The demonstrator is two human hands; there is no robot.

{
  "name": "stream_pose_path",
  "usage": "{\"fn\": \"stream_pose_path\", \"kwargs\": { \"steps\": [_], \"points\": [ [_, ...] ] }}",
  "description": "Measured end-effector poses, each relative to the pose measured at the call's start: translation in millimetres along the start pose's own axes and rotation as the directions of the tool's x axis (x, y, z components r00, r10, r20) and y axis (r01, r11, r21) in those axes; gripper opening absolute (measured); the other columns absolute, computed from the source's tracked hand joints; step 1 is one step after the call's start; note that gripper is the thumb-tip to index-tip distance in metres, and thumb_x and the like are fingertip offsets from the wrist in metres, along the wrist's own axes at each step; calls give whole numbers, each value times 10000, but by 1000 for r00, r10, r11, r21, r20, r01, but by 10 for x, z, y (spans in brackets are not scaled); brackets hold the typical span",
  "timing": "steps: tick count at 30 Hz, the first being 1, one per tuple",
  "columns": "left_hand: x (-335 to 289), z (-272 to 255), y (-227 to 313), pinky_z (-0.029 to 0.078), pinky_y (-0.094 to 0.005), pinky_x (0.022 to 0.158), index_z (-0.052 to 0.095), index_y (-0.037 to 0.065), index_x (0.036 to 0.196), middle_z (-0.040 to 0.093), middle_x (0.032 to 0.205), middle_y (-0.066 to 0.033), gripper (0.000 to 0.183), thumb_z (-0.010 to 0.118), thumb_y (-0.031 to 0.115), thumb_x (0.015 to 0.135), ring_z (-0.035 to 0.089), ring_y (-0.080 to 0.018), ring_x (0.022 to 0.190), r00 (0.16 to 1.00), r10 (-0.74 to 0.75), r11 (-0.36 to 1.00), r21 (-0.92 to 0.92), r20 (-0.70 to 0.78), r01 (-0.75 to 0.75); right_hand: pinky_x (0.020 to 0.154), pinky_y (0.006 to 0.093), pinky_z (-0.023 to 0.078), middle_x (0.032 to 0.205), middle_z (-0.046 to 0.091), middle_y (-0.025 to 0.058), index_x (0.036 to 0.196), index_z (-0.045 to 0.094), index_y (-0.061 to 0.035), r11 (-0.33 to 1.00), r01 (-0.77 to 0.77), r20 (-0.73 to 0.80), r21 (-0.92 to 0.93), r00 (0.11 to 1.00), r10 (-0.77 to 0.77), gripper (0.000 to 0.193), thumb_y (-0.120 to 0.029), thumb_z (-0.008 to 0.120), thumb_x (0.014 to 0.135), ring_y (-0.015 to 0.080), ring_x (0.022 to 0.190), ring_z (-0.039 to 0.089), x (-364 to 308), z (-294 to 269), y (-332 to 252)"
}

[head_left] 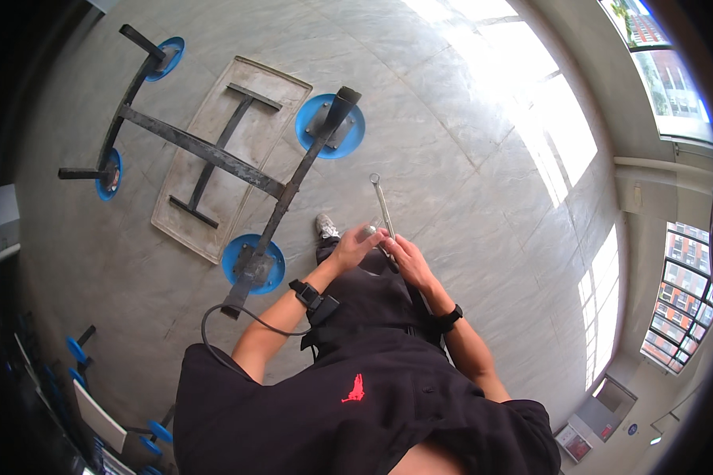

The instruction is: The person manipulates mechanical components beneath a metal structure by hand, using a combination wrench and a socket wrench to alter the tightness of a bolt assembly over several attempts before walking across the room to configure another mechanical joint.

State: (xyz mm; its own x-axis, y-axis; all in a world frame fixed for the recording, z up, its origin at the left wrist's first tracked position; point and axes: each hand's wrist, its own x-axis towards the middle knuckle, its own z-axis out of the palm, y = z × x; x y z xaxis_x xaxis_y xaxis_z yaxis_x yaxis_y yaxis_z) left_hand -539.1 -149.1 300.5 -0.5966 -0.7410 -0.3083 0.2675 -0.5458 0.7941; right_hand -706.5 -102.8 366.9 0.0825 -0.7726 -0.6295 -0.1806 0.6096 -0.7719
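In front of my body, my right hand point(405, 257) is closed around a long metal wrench point(383, 203) whose ring end points away from me. My left hand point(356, 248) is closed on a small shiny round metal piece point(369, 230), too small to name surely. The fingertips of both hands are close together near the wrench's shaft. Beyond my left hand stands a dark metal frame point(206, 150) with blue round discs point(330, 127) at the ends of its bars.
A pale rectangular board point(202, 186) with dark metal bars on it lies beneath the frame, on the grey floor point(459, 229). More blue discs point(160, 431) and a white panel point(99, 416) are at the lower left. Windows point(681, 297) line the right wall. A cable point(206, 324) loops by my left arm.
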Motion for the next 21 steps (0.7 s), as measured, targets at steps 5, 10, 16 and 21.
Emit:
{"fn": "stream_pose_path", "kwargs": {
  "steps": [5,10,16,21],
  "points": [
    [211,-349,-137,436,-276,590,534,32,862,555,661,-13,401,593,428,894,535,-114,609,893,146,982,175,-426,-77,812,294,445,885,634,84,917,606,22,999,29,119,15,992,-31,371,-276,397,987,161,861,577,510,-448,78],
    [-254,-1034,37,404,-343,561,534,2,722,502,595,-66,550,609,534,838,462,-179,566,580,143,859,392,-802,330,761,310,474,819,643,77,867,605,18,969,118,333,-216,942,-40,387,-295,409,985,159,793,599,1304,-765,-356],
    [-915,-395,-625,252,-270,379,485,127,651,380,501,42,427,575,480,874,343,-93,389,104,-231,950,-201,-967,240,744,384,500,874,659,165,934,661,-66,270,698,639,-663,716,-281,293,-209,406,921,287,844,650,2449,-1548,-155],
    [-457,-589,-282,263,-275,388,494,118,668,390,511,33,423,572,480,874,358,-101,402,151,-200,973,-179,-968,145,797,433,484,945,664,140,1021,646,-71,383,633,613,-673,767,-189,281,-195,423,902,298,895,632,3011,-1297,-682]
  ]
}}
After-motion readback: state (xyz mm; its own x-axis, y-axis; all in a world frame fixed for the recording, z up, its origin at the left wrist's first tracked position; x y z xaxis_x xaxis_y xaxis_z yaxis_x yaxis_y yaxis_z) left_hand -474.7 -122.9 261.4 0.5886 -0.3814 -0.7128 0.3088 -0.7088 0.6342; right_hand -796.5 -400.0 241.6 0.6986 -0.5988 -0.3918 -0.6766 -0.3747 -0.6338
